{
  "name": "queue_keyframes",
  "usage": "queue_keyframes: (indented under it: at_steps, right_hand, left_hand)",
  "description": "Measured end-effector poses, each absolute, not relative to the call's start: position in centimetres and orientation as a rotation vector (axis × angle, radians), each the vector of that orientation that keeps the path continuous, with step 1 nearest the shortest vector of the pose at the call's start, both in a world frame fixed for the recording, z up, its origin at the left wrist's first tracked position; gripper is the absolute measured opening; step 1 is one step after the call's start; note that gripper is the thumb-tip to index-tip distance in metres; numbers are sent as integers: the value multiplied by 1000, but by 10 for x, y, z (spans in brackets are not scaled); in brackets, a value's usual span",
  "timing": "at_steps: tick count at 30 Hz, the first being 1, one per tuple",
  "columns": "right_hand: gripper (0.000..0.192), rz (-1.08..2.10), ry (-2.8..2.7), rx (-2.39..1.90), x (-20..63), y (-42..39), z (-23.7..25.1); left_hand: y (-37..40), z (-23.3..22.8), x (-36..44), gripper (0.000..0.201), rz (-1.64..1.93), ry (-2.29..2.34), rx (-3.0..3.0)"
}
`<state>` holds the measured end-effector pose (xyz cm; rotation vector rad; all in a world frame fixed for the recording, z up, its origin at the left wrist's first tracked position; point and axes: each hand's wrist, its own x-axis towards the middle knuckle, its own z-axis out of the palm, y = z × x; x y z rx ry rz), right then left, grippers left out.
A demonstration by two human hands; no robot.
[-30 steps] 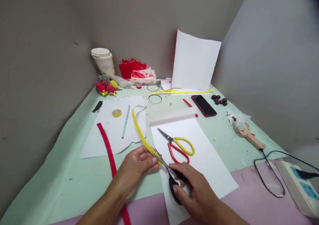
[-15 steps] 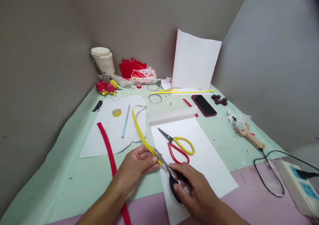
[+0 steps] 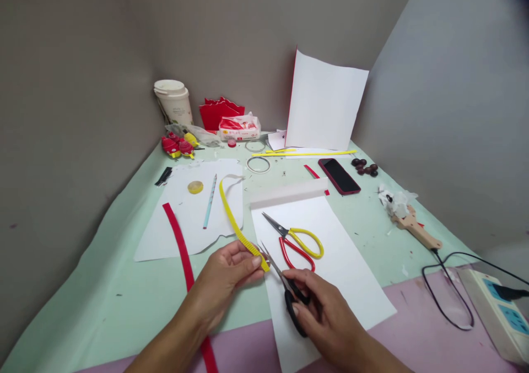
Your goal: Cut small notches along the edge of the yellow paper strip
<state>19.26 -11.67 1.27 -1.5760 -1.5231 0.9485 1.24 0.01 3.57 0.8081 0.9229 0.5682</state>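
Note:
Pinched between the thumb and fingers of my left hand (image 3: pixel 231 268) is a yellow paper strip (image 3: pixel 232 214), with a row of fine cuts along its lower part and a curled far end. My right hand (image 3: pixel 326 309) grips black-handled scissors (image 3: pixel 276 267), their blades slightly apart beside the strip's near end. Beyond my right hand, a second pair of scissors (image 3: pixel 289 241) with one yellow and one red handle lies on a white sheet (image 3: pixel 343 274). A red strip (image 3: pixel 180 241) runs under my left forearm.
A pencil (image 3: pixel 210 202) and a tape roll (image 3: pixel 195 187) lie on white paper at left. Farther back are a phone (image 3: pixel 339 176), yellow strips (image 3: pixel 309 153), a tissue pack (image 3: pixel 239 128) and a lidded cup (image 3: pixel 173 102). A glue gun (image 3: pixel 415 230) and power strip (image 3: pixel 496 307) are at right.
The scissor blades have moved slightly right, away from the yellow strip's edge. My left hand keeps its hold on the strip. The whole view has shifted a little.

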Motion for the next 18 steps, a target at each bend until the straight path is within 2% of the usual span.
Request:
queue_keyframes:
  at_steps: [3,18]
  right_hand:
    - [46,961,-1530,-1563,192,-116,15]
    - [47,839,-1678,-1581,192,-119,12]
  left_hand:
    - [0,36,12,19,563,911,816]
    - [0,33,15,23,555,926,808]
